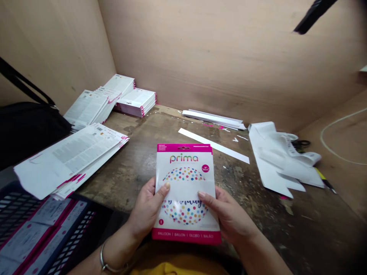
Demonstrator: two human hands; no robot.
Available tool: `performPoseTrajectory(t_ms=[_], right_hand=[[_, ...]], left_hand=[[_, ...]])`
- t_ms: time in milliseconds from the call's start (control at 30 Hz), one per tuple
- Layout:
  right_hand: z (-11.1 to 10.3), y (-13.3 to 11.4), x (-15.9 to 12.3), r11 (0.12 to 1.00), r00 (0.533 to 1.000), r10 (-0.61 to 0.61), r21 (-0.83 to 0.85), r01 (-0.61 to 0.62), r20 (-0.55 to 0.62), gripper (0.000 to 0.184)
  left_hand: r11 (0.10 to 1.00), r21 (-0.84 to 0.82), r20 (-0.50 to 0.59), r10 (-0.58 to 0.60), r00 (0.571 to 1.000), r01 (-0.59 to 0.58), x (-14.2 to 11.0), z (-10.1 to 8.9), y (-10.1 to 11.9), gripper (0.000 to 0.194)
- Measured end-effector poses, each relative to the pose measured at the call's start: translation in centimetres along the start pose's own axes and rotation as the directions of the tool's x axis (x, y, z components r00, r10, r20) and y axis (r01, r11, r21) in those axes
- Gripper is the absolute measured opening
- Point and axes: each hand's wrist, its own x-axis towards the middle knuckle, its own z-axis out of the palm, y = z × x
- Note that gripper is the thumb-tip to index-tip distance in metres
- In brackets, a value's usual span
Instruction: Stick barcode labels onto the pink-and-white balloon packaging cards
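The packet (185, 214) sits squarely between the two hands, its long axis running from 12 to 6 o'clock, the printed face towards the wearer and the pink hanging edge at 12. The left hand (149, 202) has its side between 8 and 9 o'clock, the right hand (228, 210) its side between 3 and 4, so neither is nearer: both touch it. Each hand is partly closed in a light pinch, thumb laid on the front and pointing inward; the fingers go behind the packet, and how far they spread there I cannot tell. A plain white band (183, 190) crosses the printed balloon from 9 to 3 o'clock, square to the long axis, with the left thumb tip at its 9 o'clock end and the right at its 3 o'clock end, the left a touch higher. A second edge shows at the packet's 1 o'clock corner, so it may be more than one. From the packet, a loose white strip (213, 146) lies on the desk (149, 152) at 1 o'clock, slanting from 10 to 4; crumpled white sheets (275, 160) lie between 2 and 3, a pile of printed packs (71, 156) between 9 and 10, and a dark basket (75, 241) between 8 and 9
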Motion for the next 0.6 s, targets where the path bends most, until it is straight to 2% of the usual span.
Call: performPoseTrajectory(t_ms=[67, 133, 200, 233, 267, 300, 333, 367, 400, 433, 500, 600], right_hand=[[-0.2, -0.1, -0.1, 0.999, 0.999, -0.015, 0.03, 0.017, -0.042, 0.032], [-0.5, -0.3, -0.1, 0.997, 0.995, -0.045, 0.063, 0.051, -0.089, 0.036], [-0.8, -0.4, -0.3, 0.993, 0.992, -0.057, 0.098, 0.069, -0.114, 0.04], [-1.0, -0.4, -0.3, 0.992, 0.992, -0.045, 0.114, 0.058, -0.115, 0.042], [-1.2, -0.3, -0.4, 0.991, 0.994, -0.022, 0.127, 0.036, -0.111, 0.042], [-1.5, -0.2, -0.4, 0.991, 0.994, 0.002, 0.136, 0.013, -0.111, 0.042], [-1.7, 0.0, -0.4, 0.99, 0.993, 0.023, 0.14, -0.006, -0.114, 0.042], [-2.0, 0.1, -0.4, 0.99, 0.992, 0.038, 0.139, -0.021, -0.123, 0.042], [-2.2, 0.3, -0.4, 0.991, 0.989, 0.049, 0.132, -0.031, -0.137, 0.041], [-2.5, 0.4, -0.4, 0.992, 0.987, 0.058, 0.121, -0.039, -0.152, 0.041], [-2.9, 0.7, -0.2, 0.995, 0.98, 0.07, 0.089, -0.055, -0.184, 0.042], [-3.1, 1.1, 0.2, 0.995, 0.972, 0.089, 0.073, -0.074, -0.219, 0.045]], left_hand=[[0.999, -0.029, -0.051, 0.012, 0.999, -0.013, 0.1, 0.0, 0.4, 0.041], [0.991, -0.121, -0.068, -0.059, 0.996, 0.051, -0.1, -0.2, 0.7, 0.042], [0.944, -0.209, 0.054, -0.248, 0.967, 0.254, -0.4, -0.2, 0.8, 0.049], [0.904, -0.221, 0.145, -0.341, 0.929, 0.366, -0.6, -0.1, 0.7, 0.049], [0.87, -0.218, 0.221, -0.398, 0.89, 0.443, -0.7, 0.1, 0.6, 0.047], [0.857, -0.222, 0.257, -0.408, 0.876, 0.464, -0.7, 0.3, 0.4, 0.043], [0.873, -0.246, 0.236, -0.367, 0.9, 0.421, -0.6, 0.4, 0.2, 0.037], [0.904, -0.275, 0.161, -0.292, 0.943, 0.327, -0.4, 0.6, 0.0, 0.029], [0.934, -0.29, 0.057, -0.203, 0.977, 0.211, 0.0, 0.6, -0.1, 0.023], [0.955, -0.281, -0.053, -0.116, 0.992, 0.097, 0.4, 0.6, -0.3, 0.023], [0.979, -0.201, -0.209, 0.001, 0.978, -0.044, 1.1, 0.2, -0.6, 0.027], [0.993, -0.033, -0.277, 0.097, 0.956, -0.111, 1.4, -0.7, -1.1, 0.027]])
